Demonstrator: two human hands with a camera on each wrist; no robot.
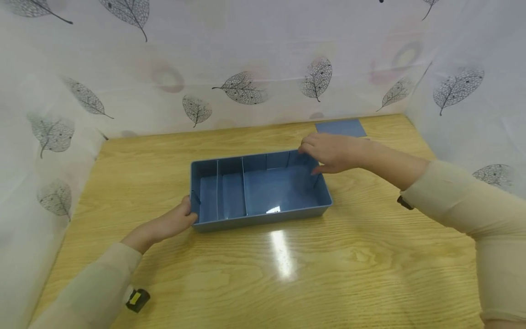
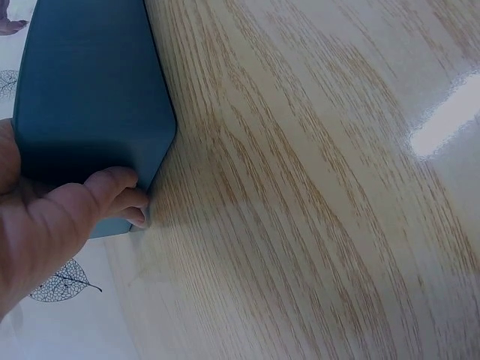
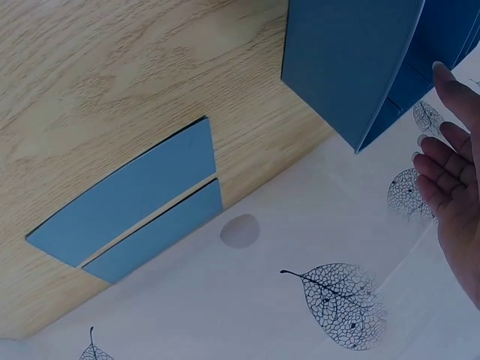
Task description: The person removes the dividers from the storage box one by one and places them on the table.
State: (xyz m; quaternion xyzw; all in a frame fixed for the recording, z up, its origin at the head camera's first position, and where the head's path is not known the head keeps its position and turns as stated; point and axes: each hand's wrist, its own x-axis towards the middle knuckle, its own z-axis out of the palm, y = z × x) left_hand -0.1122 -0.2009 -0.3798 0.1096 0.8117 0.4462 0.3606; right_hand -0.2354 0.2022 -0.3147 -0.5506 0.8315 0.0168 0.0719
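A blue rectangular storage box (image 1: 263, 221) with an open top sits on the wooden table. Two upright dividers (image 1: 244, 187) split it into two narrow compartments at the left and one wide one at the right. My left hand (image 1: 174, 221) grips the left end wall, thumb at the rim and fingers against the outside, as the left wrist view shows (image 2: 71, 206). Over the far right corner hovers my right hand (image 1: 334, 153), its fingers loosely extended. In the right wrist view, that hand (image 3: 454, 169) has its thumb close to the box's rim and its fingers outside, holding nothing.
Two flat blue panels (image 3: 142, 180) lie side by side on the table behind the right hand, near the back edge. White cloth (image 1: 263, 45) with a leaf print hangs along the table's back and sides. Light glares off the wooden table (image 1: 246, 283) in front of the box.
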